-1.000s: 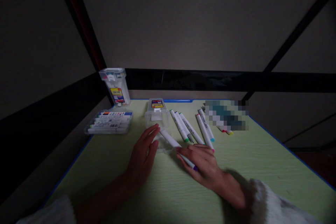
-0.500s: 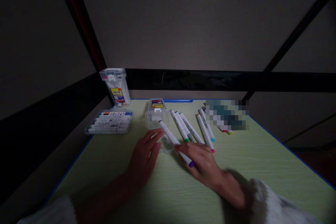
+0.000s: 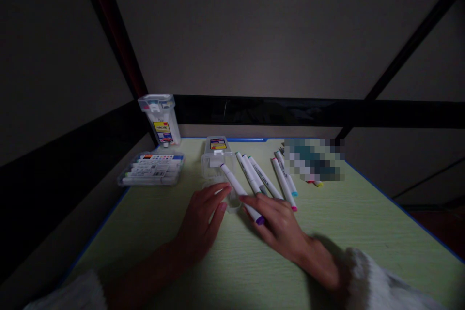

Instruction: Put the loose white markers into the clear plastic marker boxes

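Between the thumb and fingers of my right hand (image 3: 278, 220) is a white marker (image 3: 238, 189) with purple ends. It slants, its far tip up at the mouth of a clear plastic marker case (image 3: 218, 160) that lies on its side with its mouth towards me. My left hand (image 3: 205, 215) is beside the case's clear lid (image 3: 233, 205), fingers stretched and thumb apart, with nothing seen in its grasp. Whether its fingertips touch the lid I cannot tell. Just right of the case lie several white markers (image 3: 267, 178) with coloured ends, some partly behind my right hand.
At the back left stands a closed clear case (image 3: 162, 121) full of markers. A flat clear pack of markers (image 3: 152, 169) lies before it. On the right are two more markers (image 3: 285, 181) and a pixelated patch. The pale green table (image 3: 345, 223) has a blue edge.
My right hand has shifted slightly left and away from me with the purple-ended marker. My left hand's fingers have moved a little to the right over the lid.
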`<state>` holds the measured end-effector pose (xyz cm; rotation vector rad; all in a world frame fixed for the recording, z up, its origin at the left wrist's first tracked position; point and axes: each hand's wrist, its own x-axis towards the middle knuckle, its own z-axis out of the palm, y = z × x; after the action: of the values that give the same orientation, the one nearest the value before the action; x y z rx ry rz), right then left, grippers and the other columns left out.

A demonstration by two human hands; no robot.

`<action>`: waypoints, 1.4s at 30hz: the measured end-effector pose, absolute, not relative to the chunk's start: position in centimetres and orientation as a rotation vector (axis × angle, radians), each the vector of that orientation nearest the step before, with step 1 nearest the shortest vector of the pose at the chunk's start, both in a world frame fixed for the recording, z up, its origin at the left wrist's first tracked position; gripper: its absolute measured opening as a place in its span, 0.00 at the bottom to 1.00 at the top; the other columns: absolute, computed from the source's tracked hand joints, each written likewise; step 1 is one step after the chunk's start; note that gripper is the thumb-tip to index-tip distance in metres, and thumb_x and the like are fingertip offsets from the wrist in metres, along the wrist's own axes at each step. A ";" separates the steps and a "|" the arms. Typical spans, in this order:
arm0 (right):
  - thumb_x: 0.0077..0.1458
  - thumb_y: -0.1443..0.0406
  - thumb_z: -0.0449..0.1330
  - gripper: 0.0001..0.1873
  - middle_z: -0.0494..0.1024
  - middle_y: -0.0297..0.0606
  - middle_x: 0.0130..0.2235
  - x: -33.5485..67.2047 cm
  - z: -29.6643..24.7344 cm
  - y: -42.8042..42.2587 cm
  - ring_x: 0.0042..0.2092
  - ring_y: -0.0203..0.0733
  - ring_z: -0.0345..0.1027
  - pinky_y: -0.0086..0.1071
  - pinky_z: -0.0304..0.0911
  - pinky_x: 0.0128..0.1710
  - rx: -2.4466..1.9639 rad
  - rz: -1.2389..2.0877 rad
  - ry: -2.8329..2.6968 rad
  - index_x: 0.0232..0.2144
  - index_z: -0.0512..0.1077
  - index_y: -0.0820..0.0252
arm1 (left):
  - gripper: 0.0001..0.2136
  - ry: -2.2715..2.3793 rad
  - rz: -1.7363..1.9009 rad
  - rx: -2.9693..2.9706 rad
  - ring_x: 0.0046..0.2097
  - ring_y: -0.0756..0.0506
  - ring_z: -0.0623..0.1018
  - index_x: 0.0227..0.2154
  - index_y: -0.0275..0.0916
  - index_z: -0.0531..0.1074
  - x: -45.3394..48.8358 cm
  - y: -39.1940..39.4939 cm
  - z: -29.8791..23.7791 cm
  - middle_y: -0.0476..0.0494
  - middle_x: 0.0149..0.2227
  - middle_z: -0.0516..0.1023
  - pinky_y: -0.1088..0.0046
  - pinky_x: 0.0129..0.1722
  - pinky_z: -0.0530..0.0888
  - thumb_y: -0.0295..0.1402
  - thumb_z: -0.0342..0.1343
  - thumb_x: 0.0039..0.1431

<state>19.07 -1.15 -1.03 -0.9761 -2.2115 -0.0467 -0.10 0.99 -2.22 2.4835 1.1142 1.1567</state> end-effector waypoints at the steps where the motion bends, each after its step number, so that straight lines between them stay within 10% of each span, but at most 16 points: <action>1: 0.54 0.71 0.46 0.15 0.73 0.37 0.28 19.0 -1.1 -1.1 0.28 0.38 0.67 0.29 0.60 0.25 -0.976 -0.044 -2.211 0.42 0.67 0.64 | 0.15 1.105 1.161 2.501 0.50 0.45 0.69 0.48 0.39 0.66 -0.1 1.0 -2.2 0.42 0.49 0.71 0.64 0.49 0.65 0.29 0.41 0.61; 42: 0.55 0.70 0.48 0.22 0.74 0.44 0.45 18.8 -1.7 -0.6 0.44 0.42 0.70 0.36 0.68 0.40 -0.999 0.192 -2.230 0.53 0.60 0.63 | 0.18 0.559 1.041 2.928 0.45 0.44 0.71 0.52 0.39 0.59 0.3 -0.2 -1.5 0.36 0.52 0.66 0.66 0.45 0.69 0.25 0.40 0.59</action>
<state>18.76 -0.58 -1.71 -0.9991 -2.2302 0.1923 0.33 -0.19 -1.49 2.9280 0.5593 1.0410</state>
